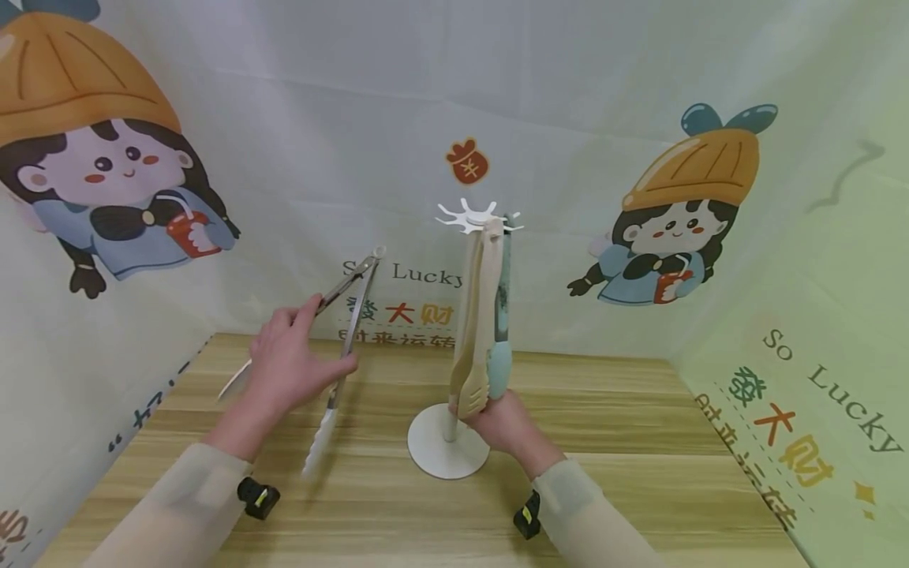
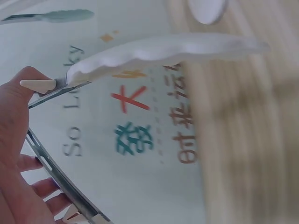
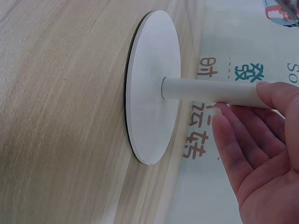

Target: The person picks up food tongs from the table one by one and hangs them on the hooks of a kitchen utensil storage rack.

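My left hand (image 1: 287, 359) holds metal tongs (image 1: 357, 315) with their two arms spread wide, thumb at one arm and fingers round the other. One wavy white tip (image 2: 159, 50) stretches across the left wrist view. The tongs are held tilted above the table, left of a white utensil stand (image 1: 432, 454). My right hand (image 1: 506, 422) grips the stand's pole (image 3: 205, 90) low down, between thumb and fingers. From the stand's hooked top (image 1: 465, 214) hang beige tongs (image 1: 486, 315) and a teal-tipped utensil (image 1: 500, 369), which partly hide the pole.
The stand's round base rests on a wood-grain table (image 1: 604, 489). Printed cloth (image 1: 568, 63) with cartoon figures and lettering rises behind the table and along its sides. Small black cameras (image 1: 258, 498) sit on both wrists.
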`<state>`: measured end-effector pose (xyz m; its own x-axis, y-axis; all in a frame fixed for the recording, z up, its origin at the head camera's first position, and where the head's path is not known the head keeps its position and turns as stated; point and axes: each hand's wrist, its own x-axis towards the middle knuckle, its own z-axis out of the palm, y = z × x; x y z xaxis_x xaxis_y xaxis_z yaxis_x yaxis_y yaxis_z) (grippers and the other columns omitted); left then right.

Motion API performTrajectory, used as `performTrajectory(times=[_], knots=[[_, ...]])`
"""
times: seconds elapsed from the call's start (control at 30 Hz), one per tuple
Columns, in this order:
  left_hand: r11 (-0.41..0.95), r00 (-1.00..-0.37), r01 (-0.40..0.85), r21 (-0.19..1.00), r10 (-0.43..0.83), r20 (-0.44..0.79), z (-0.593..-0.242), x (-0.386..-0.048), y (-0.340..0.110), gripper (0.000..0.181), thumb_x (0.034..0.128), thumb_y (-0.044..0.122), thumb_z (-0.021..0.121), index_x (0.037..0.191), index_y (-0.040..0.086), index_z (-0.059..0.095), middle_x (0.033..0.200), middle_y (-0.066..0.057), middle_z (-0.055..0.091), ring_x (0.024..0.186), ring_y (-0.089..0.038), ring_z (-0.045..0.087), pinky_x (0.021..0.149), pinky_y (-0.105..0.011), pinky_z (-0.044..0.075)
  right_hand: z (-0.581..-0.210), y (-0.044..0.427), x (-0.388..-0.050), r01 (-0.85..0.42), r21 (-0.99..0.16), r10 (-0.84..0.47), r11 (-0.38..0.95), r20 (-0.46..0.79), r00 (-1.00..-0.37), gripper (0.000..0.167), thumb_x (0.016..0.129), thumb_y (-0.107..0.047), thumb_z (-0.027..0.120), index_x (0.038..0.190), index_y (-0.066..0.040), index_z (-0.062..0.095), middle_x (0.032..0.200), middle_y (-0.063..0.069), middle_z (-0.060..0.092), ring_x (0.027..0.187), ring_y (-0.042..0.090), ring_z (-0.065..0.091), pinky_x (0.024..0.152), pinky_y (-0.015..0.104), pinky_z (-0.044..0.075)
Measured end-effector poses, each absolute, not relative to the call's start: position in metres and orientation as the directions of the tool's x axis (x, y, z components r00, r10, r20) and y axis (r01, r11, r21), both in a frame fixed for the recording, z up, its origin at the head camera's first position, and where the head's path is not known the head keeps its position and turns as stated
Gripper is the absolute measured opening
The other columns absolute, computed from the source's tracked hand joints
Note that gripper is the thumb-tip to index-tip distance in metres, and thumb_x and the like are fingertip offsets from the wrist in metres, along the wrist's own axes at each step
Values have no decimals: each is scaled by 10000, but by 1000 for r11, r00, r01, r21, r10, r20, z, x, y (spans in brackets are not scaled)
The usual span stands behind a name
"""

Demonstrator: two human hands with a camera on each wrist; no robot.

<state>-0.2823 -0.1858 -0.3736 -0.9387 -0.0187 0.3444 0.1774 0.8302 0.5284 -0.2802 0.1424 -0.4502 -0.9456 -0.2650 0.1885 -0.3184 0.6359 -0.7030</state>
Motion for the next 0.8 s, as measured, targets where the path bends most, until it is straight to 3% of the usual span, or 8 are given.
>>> performTrajectory(times=[0.23, 0.5, 0.8], knots=[[781, -927, 228, 581, -8, 375, -343, -278, -172, 1124, 856, 483, 850, 1750, 139, 261, 1562, -299, 438, 1428, -487, 418, 1174, -747, 296, -449, 142, -280, -303, -708, -253, 638, 179, -951, 311, 1006, -210, 798, 1230, -29, 677, 1111, 134, 739, 1022, 264, 702, 900, 495, 646], [695, -936, 264, 669, 17, 352, -322, -267, -164, 1124, 887, 464, 859, 1767, 177, 221, 1614, -271, 402, 1397, -475, 427, 1127, -707, 442, -449, 141, -281, -298, -700, -254, 649, 170, -952, 295, 996, -233, 801, 1174, -35, 674, 1029, 97, 709, 945, 238, 671, 833, 448, 632], [580, -942, 310, 753, 78, 328, -314, -260, -163, 1077, 919, 434, 863, 1769, 276, 220, 1653, -227, 366, 1412, -426, 453, 1176, -733, 444, -451, 141, -280, -294, -714, -256, 635, 165, -953, 318, 1009, -214, 791, 1233, -25, 669, 1118, 138, 734, 1010, 271, 692, 873, 476, 643]])
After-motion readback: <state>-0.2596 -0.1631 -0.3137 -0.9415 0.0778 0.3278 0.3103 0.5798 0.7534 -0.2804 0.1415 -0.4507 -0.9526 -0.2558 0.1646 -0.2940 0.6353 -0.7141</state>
